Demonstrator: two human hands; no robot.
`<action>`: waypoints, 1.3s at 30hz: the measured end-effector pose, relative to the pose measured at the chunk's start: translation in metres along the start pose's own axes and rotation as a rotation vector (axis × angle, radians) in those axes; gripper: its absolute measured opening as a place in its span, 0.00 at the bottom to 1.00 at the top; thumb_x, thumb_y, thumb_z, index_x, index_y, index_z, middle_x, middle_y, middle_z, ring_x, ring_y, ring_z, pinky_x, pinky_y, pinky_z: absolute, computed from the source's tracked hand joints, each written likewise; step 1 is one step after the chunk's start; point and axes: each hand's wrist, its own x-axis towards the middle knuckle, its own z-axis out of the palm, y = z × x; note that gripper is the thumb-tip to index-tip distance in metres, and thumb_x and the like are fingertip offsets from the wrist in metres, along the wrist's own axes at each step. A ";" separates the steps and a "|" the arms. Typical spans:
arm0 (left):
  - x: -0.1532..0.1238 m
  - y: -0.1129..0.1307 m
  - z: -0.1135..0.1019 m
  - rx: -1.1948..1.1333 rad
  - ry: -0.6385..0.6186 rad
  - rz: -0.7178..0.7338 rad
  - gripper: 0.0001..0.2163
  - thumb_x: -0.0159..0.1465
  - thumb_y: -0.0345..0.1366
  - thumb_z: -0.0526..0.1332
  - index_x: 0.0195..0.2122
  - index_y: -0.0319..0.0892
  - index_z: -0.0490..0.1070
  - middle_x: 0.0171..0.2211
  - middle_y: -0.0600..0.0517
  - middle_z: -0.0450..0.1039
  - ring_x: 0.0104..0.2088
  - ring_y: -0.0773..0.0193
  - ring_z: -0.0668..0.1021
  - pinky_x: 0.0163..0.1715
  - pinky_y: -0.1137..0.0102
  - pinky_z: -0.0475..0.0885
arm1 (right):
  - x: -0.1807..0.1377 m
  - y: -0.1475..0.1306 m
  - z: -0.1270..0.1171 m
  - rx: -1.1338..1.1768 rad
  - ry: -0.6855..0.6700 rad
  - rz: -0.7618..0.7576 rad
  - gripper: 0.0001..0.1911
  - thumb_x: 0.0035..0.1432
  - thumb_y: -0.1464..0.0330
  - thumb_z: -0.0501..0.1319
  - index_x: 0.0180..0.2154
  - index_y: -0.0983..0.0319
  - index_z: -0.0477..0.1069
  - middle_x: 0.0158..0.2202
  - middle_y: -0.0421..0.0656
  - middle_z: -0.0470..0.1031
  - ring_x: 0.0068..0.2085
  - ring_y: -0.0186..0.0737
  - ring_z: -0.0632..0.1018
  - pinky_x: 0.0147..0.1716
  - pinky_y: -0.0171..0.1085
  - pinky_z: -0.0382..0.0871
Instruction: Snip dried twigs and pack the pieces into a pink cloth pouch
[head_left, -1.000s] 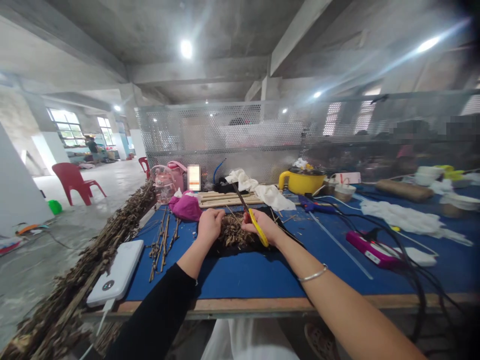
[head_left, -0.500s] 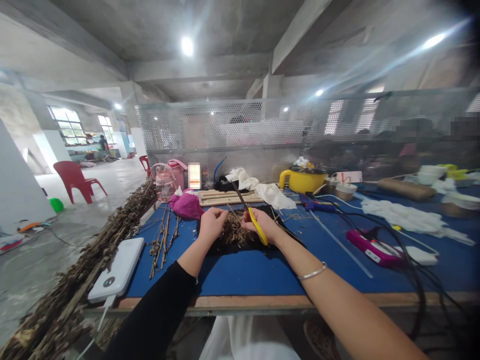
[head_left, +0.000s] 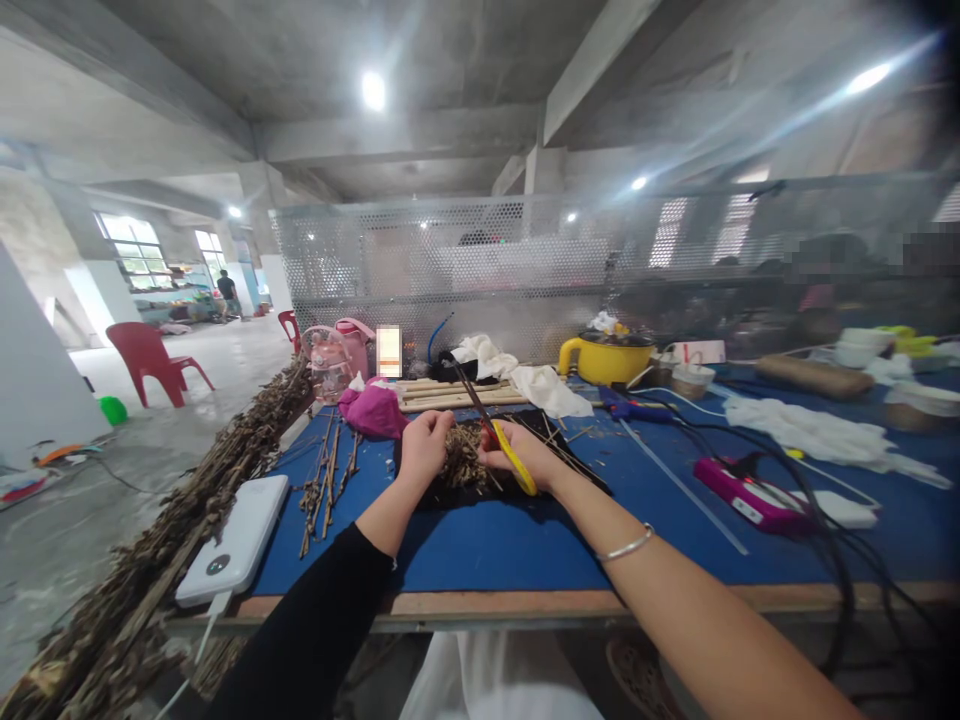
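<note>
My right hand (head_left: 527, 455) is closed on scissors (head_left: 516, 458) with yellow handles. Their dark blades point up and away to the left. Fingers pinched together, my left hand (head_left: 424, 447) is at the left edge of a heap of dry plant bits (head_left: 465, 462); whatever it holds is too small to make out. The heap lies on a black cloth (head_left: 517, 488), between and under both hands. Left of my left hand, several dry stalks (head_left: 328, 478) are spread on the blue table mat (head_left: 495, 555).
A purple cloth (head_left: 373, 410), pale sticks (head_left: 442, 396) and a yellow pot (head_left: 606, 358) stand or lie farther back. The power bank (head_left: 234, 540) is at the left edge beside bundled dry stalks (head_left: 187, 510). Cables surround a purple power strip (head_left: 750, 495) at right.
The scissors' blades have tilted slightly farther left, and both blades show more. My left hand has barely shifted. In the background, a person at far left has moved right.
</note>
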 end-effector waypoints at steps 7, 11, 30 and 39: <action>-0.002 -0.002 0.001 -0.015 0.045 0.173 0.12 0.58 0.41 0.55 0.27 0.38 0.72 0.25 0.53 0.72 0.29 0.66 0.71 0.33 0.74 0.63 | -0.003 -0.007 0.001 0.010 -0.033 0.000 0.17 0.37 0.66 0.66 0.27 0.62 0.59 0.24 0.34 0.64 0.26 0.29 0.64 0.29 0.32 0.58; -0.001 -0.002 0.002 0.168 0.087 0.265 0.11 0.61 0.38 0.52 0.28 0.39 0.71 0.27 0.50 0.72 0.31 0.65 0.71 0.34 0.72 0.63 | -0.004 -0.007 -0.001 0.029 -0.038 -0.020 0.15 0.40 0.66 0.64 0.28 0.62 0.60 0.24 0.34 0.64 0.25 0.29 0.64 0.28 0.32 0.58; -0.017 0.016 0.015 -0.320 -0.294 -0.184 0.15 0.57 0.44 0.56 0.32 0.37 0.74 0.22 0.51 0.71 0.21 0.69 0.70 0.19 0.76 0.64 | 0.000 -0.005 -0.001 -0.016 0.097 -0.056 0.19 0.38 0.60 0.67 0.26 0.61 0.59 0.22 0.34 0.64 0.25 0.30 0.64 0.28 0.32 0.59; -0.013 0.011 0.014 -0.525 -0.252 -0.283 0.13 0.52 0.44 0.60 0.26 0.37 0.70 0.20 0.54 0.68 0.19 0.73 0.68 0.18 0.78 0.64 | 0.004 0.007 -0.002 -0.480 0.222 0.018 0.20 0.43 0.53 0.62 0.30 0.62 0.65 0.25 0.38 0.68 0.27 0.33 0.67 0.27 0.33 0.59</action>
